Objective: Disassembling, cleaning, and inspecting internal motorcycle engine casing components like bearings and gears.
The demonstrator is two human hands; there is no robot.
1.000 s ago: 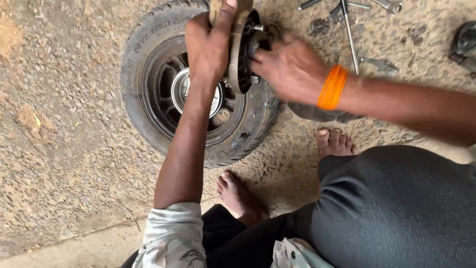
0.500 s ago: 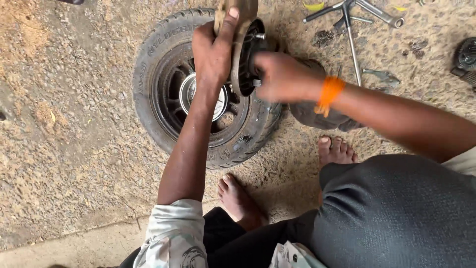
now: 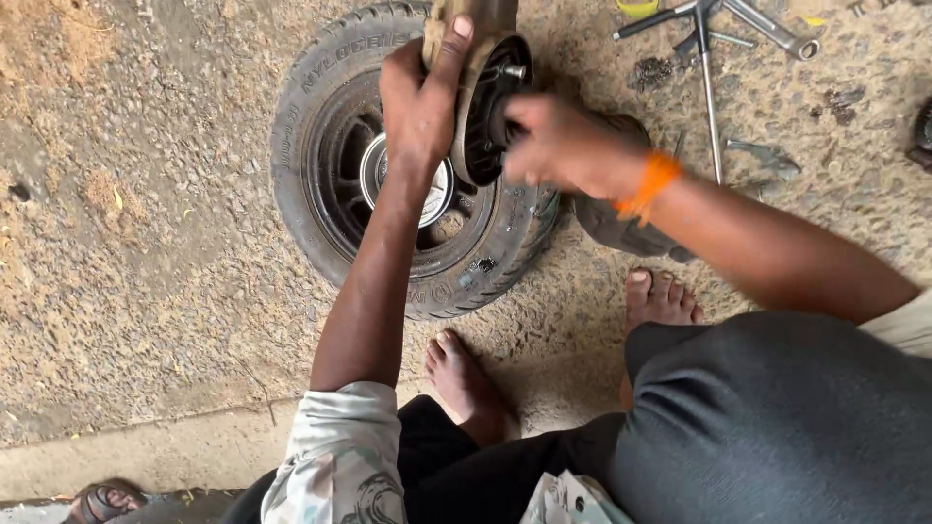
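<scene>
A small black scooter wheel with its tyre (image 3: pixel 320 146) lies flat on rough gravelly ground. Above its upper right edge my left hand (image 3: pixel 419 97) grips a round metal drum-like part (image 3: pixel 485 87) held on edge. My right hand (image 3: pixel 563 146), with an orange band (image 3: pixel 652 182) at the wrist, presses against the dark inner face of that part; its fingers are blurred. Both my bare feet (image 3: pixel 466 383) rest on the ground just below the wheel.
Several long metal tools, a spanner (image 3: pixel 772 24) and a rod (image 3: pixel 707 87), lie on the ground at the top right. A grey part (image 3: pixel 612 223) sits behind my right wrist. A concrete strip (image 3: pixel 146 451) runs along the bottom left, with a sandal (image 3: pixel 102 503).
The view has shifted so the wheel and hands sit further right and lower. My right hand has moved a little on the part's inner face; my left hand keeps its grip.
</scene>
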